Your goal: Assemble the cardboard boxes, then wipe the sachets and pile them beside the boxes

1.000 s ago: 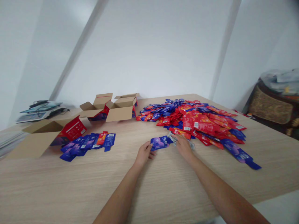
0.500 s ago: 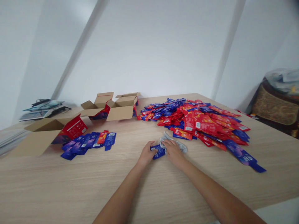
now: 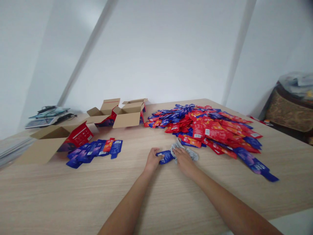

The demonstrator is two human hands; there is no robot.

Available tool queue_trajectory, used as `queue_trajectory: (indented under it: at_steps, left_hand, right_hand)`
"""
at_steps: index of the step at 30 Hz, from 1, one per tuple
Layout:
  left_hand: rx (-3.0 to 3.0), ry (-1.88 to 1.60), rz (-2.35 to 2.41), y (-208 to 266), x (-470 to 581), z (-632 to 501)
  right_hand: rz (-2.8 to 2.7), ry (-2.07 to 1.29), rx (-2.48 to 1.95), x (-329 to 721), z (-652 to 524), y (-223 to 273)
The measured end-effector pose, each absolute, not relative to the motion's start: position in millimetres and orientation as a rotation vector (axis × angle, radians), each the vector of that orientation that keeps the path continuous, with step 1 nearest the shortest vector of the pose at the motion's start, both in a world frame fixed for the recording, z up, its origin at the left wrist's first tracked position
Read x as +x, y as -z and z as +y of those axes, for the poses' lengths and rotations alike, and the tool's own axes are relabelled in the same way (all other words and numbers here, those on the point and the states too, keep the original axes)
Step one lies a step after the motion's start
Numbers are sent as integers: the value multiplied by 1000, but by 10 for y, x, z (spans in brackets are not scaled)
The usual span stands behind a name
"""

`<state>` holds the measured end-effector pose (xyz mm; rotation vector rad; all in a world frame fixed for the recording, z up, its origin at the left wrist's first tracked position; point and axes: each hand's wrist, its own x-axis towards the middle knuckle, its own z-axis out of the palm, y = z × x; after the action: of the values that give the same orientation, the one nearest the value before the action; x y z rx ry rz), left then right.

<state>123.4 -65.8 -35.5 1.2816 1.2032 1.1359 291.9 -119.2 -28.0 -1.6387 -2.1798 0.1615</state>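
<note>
A small blue packet (image 3: pixel 166 157) lies on the table in front of me, with my left hand (image 3: pixel 153 160) closed on its left end. My right hand (image 3: pixel 183 159) grips a crumpled grey-white cloth (image 3: pixel 194 154), which touches the packet's right end. The fingertips of that hand are partly sunk in the cloth. Beyond it to the right is a large heap of red and blue packets (image 3: pixel 211 129). To the left, several blue packets (image 3: pixel 94 150) lie overlapping in a row, with one orange-red packet (image 3: pixel 108 145) among them.
An open carton (image 3: pixel 80 136) stands at the left beside the row. Farther back are more open cartons (image 3: pixel 129 118). Papers and a dark cable (image 3: pixel 50 114) lie at the back left. A patterned chair (image 3: pixel 288 106) with a plastic bag stands past the table's right edge.
The cloth and my right hand have shifted slightly right, so more of the blue packet shows. My left hand keeps its hold on the packet. The view has tilted a little.
</note>
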Motion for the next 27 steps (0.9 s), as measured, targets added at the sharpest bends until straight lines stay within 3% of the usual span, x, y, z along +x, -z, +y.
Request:
queue_trajectory:
  at_steps: [5, 11, 17, 23, 27]
  left_hand:
    - [1439, -1205, 1119, 388, 1249, -647]
    - [1390, -1160, 1209, 366, 1221, -612]
    - [1472, -1101, 1140, 331, 1194, -546]
    - [1334, -1047, 1143, 263, 1135, -594]
    - [1268, -1103, 1175, 289, 1131, -597]
  right_hand:
    - [-2330, -185, -1392, 2666, -1286, 238]
    - [-2181, -186, -1707, 2888, -1242, 190]
    - [-2335, -260, -1402, 2589, -1335, 234]
    - [-2130, -175, -1742, 3067, -1146, 233]
    - [-2092, -133, -1700, 3097, -1132, 278]
